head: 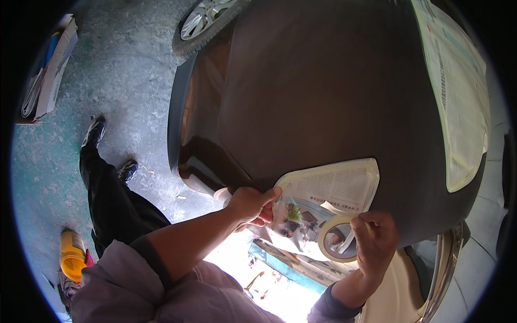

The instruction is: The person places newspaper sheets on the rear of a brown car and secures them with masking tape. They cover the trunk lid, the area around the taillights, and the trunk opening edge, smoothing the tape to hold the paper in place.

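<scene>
A brown car body panel (315,101) with a dull surface fills the middle. On it, newspaper sheeting (343,181) edged with pale masking tape covers a rounded area. My left hand (252,206) pinches the left edge of this sheeting between thumb and fingers. In my right hand (375,238) is a roll of masking tape (339,258), gripped at its right side over the lower part of the paper. A loose tape strip (333,208) curls up just above the roll. Part of the roll is hidden by my fingers.
More taped newspaper (460,105) covers a larger area at right. A car wheel (206,20) shows at the top. Left on the floor are a cardboard box (56,76) holding paper rolls and a yellow bucket (72,254). A beige-trimmed car opening (396,282) lies lower right.
</scene>
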A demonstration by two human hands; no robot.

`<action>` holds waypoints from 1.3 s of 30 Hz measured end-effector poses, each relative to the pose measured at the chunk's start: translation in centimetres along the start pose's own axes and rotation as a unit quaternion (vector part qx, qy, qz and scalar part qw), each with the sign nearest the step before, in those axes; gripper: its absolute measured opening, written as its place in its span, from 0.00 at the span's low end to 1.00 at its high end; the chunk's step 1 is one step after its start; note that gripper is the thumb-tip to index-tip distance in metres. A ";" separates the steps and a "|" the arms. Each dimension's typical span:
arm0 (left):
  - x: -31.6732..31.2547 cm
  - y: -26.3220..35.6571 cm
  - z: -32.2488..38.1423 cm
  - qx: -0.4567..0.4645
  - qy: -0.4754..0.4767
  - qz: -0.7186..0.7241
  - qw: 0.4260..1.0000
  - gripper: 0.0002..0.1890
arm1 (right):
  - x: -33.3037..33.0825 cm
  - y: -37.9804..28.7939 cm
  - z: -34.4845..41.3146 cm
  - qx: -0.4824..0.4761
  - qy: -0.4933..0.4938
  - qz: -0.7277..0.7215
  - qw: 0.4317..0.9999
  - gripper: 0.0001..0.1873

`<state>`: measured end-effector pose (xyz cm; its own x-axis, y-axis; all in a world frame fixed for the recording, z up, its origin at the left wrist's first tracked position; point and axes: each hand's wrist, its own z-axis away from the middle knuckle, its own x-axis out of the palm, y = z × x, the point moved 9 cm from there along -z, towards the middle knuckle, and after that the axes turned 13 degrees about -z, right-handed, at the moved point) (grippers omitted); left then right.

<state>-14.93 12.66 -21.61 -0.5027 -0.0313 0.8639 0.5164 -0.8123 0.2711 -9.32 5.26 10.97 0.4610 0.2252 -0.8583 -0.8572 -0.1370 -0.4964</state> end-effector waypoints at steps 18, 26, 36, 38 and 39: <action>-0.8 0.4 0.4 0.096 0.052 -0.001 0.994 0.23 | 2.1 2.2 2.5 0.035 -0.036 -0.037 0.998 0.10; -0.8 -1.4 -0.1 0.100 0.023 -0.030 0.994 0.26 | 1.7 3.5 3.4 0.060 -0.016 -0.040 0.997 0.10; -2.3 -1.8 0.4 0.221 0.141 -0.229 0.938 0.30 | 2.1 5.4 4.3 0.060 -0.020 -0.066 0.996 0.11; -3.8 -1.5 1.4 0.282 0.201 -0.287 0.893 0.27 | 1.9 5.7 4.9 0.062 -0.019 -0.063 0.996 0.11; -4.8 -1.4 1.8 0.297 0.235 -0.306 0.874 0.26 | 1.7 6.0 5.3 0.068 -0.015 -0.076 0.995 0.11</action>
<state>-12.00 15.04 -25.41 -0.9673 -0.0466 0.2492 0.2508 -0.3191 0.9139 -14.91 9.90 7.17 0.5829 0.2617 -0.7693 -0.8020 0.0330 -0.5964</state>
